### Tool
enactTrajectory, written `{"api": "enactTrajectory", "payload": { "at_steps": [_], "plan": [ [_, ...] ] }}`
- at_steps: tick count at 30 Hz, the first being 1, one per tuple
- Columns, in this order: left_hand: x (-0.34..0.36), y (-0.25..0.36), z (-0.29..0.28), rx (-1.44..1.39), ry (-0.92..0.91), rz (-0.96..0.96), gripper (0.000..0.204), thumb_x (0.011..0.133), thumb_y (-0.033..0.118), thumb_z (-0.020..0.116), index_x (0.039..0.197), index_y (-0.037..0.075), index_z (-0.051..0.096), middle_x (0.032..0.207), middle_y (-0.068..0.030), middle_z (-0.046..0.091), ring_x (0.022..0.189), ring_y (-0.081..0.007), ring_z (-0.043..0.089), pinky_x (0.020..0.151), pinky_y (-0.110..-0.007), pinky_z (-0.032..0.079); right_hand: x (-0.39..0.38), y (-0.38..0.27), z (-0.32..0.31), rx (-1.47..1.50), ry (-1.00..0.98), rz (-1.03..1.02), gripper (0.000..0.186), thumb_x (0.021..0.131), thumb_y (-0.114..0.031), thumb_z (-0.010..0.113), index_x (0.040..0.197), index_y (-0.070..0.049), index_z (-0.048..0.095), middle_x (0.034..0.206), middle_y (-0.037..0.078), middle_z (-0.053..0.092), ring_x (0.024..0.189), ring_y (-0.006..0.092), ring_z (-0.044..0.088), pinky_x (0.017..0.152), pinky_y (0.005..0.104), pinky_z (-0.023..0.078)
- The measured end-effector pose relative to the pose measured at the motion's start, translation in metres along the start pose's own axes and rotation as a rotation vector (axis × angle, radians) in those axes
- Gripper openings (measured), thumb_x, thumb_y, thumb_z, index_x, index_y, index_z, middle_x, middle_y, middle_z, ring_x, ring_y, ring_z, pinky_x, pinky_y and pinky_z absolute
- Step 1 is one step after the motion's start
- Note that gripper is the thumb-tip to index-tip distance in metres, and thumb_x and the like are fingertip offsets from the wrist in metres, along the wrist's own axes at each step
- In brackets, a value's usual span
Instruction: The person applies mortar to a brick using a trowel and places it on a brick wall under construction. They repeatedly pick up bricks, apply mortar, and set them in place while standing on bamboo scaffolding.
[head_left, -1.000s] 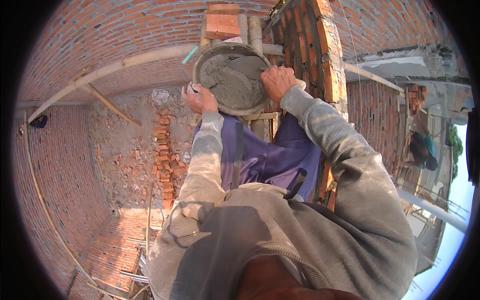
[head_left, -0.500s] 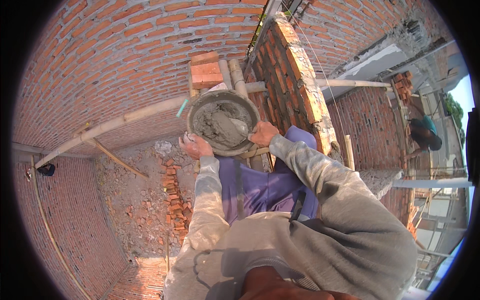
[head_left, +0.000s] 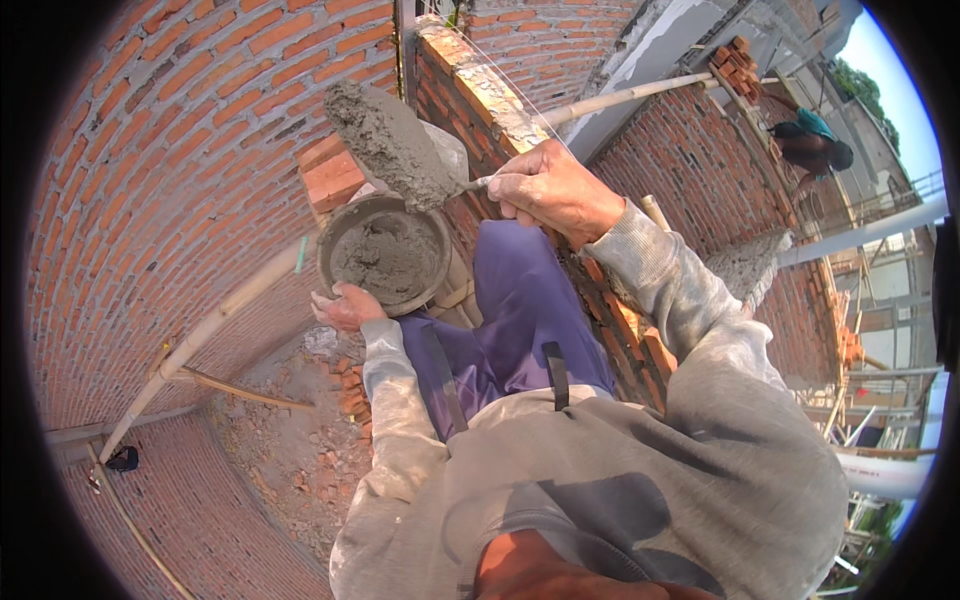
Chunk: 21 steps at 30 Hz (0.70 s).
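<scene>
My right hand point(head_left: 555, 192) is closed round the handle of a trowel point(head_left: 452, 152), raised over the far right of a round bucket point(head_left: 441, 272). A thick heap of wet grey mortar point(head_left: 385, 140) covers most of the blade. More mortar point(head_left: 385, 262) lies inside the bucket, its surface rough. At the bucket's near left side, my left hand point(head_left: 347, 308) grips the rim, partly hidden against it. The bucket stands on bamboo poles beside a few orange bricks point(head_left: 333, 182). To the right of the trowel runs an unfinished brick wall point(head_left: 490, 85).
A taut string follows the wall top. One long bamboo pole point(head_left: 215, 325) slants along the left, with a large brick wall point(head_left: 180, 150) behind it. Far below lies a floor with broken bricks point(head_left: 300, 450). Another person point(head_left: 815, 145) bends at the far right near stacked bricks point(head_left: 737, 68).
My right hand has left the bucket's rim and lifted the trowel, loaded with mortar, up out of the bucket. The left hand stays on the rim. My view has turned to the right.
</scene>
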<state>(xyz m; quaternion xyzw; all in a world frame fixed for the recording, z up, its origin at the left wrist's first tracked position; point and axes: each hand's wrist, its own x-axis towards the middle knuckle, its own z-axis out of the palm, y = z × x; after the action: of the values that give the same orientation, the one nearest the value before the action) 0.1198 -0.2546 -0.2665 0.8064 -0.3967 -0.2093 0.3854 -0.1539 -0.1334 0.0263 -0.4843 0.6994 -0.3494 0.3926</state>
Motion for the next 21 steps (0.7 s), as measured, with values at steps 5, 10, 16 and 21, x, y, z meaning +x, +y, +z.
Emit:
{"api": "enactTrajectory", "payload": {
  "at_steps": [5, 10, 16, 21],
  "plan": [
    [-0.099, 0.109, -0.032, -0.747, -0.346, 0.394, 0.067, 0.105, 0.024, 0.051, 0.160, -0.012, 0.039, 0.169, -0.0271, 0.038, 0.156, -0.0360, 0.040, 0.129, -0.046, 0.030, -0.088, 0.002, -0.113, -0.073, 0.203, -0.006, 0.026, 0.101, -0.021, 0.067, 0.090, 0.001, 0.076, 0.073, 0.002, 0.065, 0.065, 0.0087, 0.058, 0.060, 0.0250, 0.047],
    [-0.226, 0.178, -0.022, -1.310, -1.021, -0.119, 0.076, 0.105, 0.022, 0.049, 0.170, -0.007, 0.020, 0.176, -0.0238, 0.025, 0.164, -0.0284, 0.025, 0.133, -0.041, 0.017, -0.150, 0.022, -0.153, -0.300, 0.439, 0.080, 0.034, 0.095, -0.024, 0.065, 0.082, 0.007, 0.073, 0.065, 0.003, 0.060, 0.063, 0.0115, 0.055, 0.060, 0.0321, 0.044],
    [-0.296, 0.176, 0.029, -1.129, -1.165, -0.336, 0.084, 0.107, 0.031, 0.047, 0.174, 0.001, 0.006, 0.183, -0.0150, 0.010, 0.167, -0.0257, 0.016, 0.134, -0.041, 0.017, -0.158, 0.087, -0.111, -0.674, 0.561, 0.291, 0.028, 0.093, -0.018, 0.066, 0.094, 0.008, 0.075, 0.071, 0.024, 0.068, 0.067, 0.0372, 0.071, 0.069, 0.0490, 0.055],
    [-0.318, 0.172, 0.058, -1.180, -1.207, -0.294, 0.078, 0.109, 0.023, 0.042, 0.175, 0.002, 0.006, 0.182, -0.0150, 0.011, 0.166, -0.0256, 0.018, 0.133, -0.039, 0.017, -0.145, 0.132, -0.063, -0.952, 0.526, 0.369, 0.018, 0.094, -0.015, 0.071, 0.101, 0.002, 0.075, 0.090, 0.022, 0.067, 0.091, 0.0439, 0.070, 0.081, 0.0521, 0.053]
  ]
}}
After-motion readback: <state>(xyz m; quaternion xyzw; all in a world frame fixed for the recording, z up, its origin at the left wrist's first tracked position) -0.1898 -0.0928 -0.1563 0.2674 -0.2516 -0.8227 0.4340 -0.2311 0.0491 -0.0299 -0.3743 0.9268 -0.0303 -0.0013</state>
